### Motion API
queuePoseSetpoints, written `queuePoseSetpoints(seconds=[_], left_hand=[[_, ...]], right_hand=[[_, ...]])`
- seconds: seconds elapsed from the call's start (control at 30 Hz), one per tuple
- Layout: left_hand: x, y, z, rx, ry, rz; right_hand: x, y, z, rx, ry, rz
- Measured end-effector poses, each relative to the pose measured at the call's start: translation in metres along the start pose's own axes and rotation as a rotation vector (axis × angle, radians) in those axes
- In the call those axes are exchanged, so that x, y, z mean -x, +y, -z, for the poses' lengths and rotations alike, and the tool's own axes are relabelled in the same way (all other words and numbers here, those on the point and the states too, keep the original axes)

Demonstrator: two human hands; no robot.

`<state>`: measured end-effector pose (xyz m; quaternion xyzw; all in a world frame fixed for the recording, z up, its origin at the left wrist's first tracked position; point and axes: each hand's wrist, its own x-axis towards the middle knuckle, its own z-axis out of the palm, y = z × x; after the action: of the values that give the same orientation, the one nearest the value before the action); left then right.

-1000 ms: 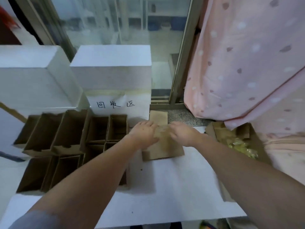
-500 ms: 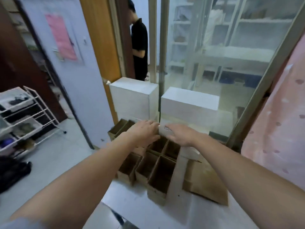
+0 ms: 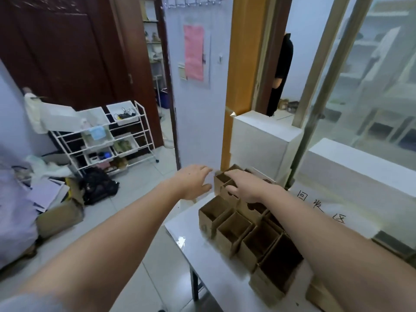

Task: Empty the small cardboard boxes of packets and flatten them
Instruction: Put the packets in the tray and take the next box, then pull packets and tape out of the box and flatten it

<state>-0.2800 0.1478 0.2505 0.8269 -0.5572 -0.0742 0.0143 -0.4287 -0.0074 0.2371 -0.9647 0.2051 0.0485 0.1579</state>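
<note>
At the near edge, the white desk is carrying a cluster of small open cardboard boxes, standing upright and touching each other. I am counting about ten openings; the right forearm is hiding some, so the exact number I cannot tell. The ones I can see into are looking empty, with no packets visible. A flattened piece of cardboard is lying at the near right corner of the desk.

Farther away, both hands are reaching to the far end of the cluster. The left hand is spread wide and holding nothing, just beside the farthest box. The right hand is lying over the far boxes with fingers loosely extended, not gripping.

The boxes are standing close to the desk edge. In my judgement, pulling one out could be dragging its neighbours and tipping them to the floor.
</note>
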Motion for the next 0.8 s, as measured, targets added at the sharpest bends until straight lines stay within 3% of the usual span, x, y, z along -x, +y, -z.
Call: queuePoseSetpoints(seconds=[0.17,0.4,0.8], left_hand=[[-0.031,-0.067,-0.002,-0.005,-0.01,0.005],[-0.112,-0.153,0.0,-0.051,-0.053,-0.137],[-0.264,-0.191,-0.03,-0.025,-0.194,-0.441]], right_hand=[[-0.067,-0.023,-0.007,-0.014,-0.025,-0.031],[-0.163,-0.031,-0.008,-0.028,-0.007,-0.189],[-0.235,0.002,-0.028,-0.16,-0.039,-0.517]])
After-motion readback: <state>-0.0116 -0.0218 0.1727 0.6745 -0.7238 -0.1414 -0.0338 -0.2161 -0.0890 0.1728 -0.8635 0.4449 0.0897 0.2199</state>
